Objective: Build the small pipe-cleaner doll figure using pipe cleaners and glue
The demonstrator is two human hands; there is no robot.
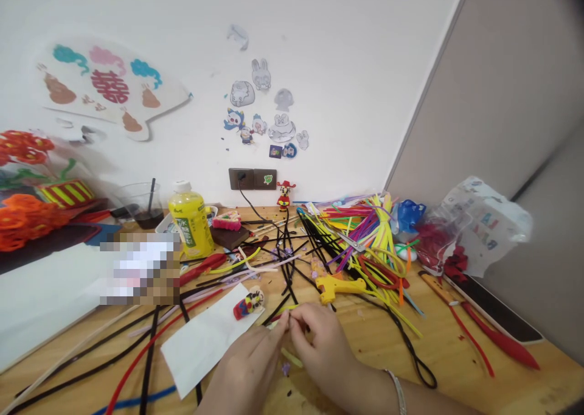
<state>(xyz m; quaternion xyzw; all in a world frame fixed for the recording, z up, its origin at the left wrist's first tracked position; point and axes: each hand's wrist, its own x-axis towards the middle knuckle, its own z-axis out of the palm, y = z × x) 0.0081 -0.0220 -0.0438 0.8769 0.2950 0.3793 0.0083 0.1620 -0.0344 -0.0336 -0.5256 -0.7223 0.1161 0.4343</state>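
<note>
While fingers [274, 331] meet, paper [207, 340] edge left, tabletop [438, 342] right

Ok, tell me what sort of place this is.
Probably a craft corner, perhaps at home: a light wooden table against a white painted wall holds a pile of long multicoloured stems and a small red-hatted figurine, with grey-and-white paper cartoon cut-outs stuck above.
</note>
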